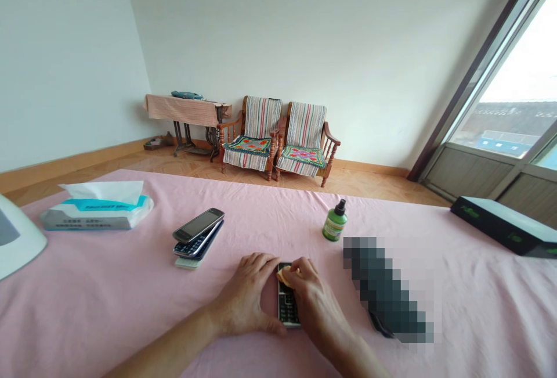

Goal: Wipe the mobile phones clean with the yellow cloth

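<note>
A black keypad phone (288, 307) lies face up on the pink cloth, between my two hands. My left hand (248, 297) rests at the phone's left side, thumb at its lower end and fingers near its top edge, spread apart. With bent fingers, my right hand (311, 294) presses a small yellowish cloth (287, 276) onto the phone's screen. The right hand covers part of the screen and the phone's right side. Up and to the left is a stack of phones (199, 226). A green spray bottle (334, 224) with a black top stands upright beyond my right hand.
The pink-covered surface (174, 320) also bears a tissue pack (98, 212) and a white object (21, 238) at left. A blurred dark object (387, 291) lies right of my hands, a black box (505, 230) at far right. Two chairs (302, 146) stand beyond.
</note>
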Tool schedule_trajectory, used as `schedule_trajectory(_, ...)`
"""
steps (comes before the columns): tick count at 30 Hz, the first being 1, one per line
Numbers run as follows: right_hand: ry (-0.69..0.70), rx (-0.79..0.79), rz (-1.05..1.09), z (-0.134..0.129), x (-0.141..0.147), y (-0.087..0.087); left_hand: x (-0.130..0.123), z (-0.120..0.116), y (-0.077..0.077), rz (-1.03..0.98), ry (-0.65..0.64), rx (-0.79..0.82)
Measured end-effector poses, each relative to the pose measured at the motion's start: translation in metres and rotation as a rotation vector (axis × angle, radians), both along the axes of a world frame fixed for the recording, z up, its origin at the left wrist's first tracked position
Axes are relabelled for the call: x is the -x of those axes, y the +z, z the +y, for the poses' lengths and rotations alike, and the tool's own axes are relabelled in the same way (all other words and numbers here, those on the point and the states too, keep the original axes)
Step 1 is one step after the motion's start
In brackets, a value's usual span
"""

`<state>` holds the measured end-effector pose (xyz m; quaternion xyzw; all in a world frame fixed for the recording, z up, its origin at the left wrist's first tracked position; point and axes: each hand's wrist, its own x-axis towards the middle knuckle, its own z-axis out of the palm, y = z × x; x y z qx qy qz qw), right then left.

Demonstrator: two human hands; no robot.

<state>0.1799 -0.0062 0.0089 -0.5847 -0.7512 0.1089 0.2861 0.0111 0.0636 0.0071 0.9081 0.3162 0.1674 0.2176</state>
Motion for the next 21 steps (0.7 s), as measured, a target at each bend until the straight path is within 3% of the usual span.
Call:
schedule_trajectory(8, 0.008, -0.029, -0.004, -0.004, 0.006, -0.007, 0.000, 0.000, -0.005, -0.007, 0.030, -0.030)
schedule_trajectory(14, 0.008, -0.030, 0.056, 0.006, 0.002, 0.000, 0.000, -0.001, -0.002, -0.021, 0.021, 0.009)
schedule_trajectory(21, 0.015, 0.069, 0.057, -0.014, -0.005, 0.002, -0.001, -0.002, 0.001, 0.007, 0.045, 0.000)
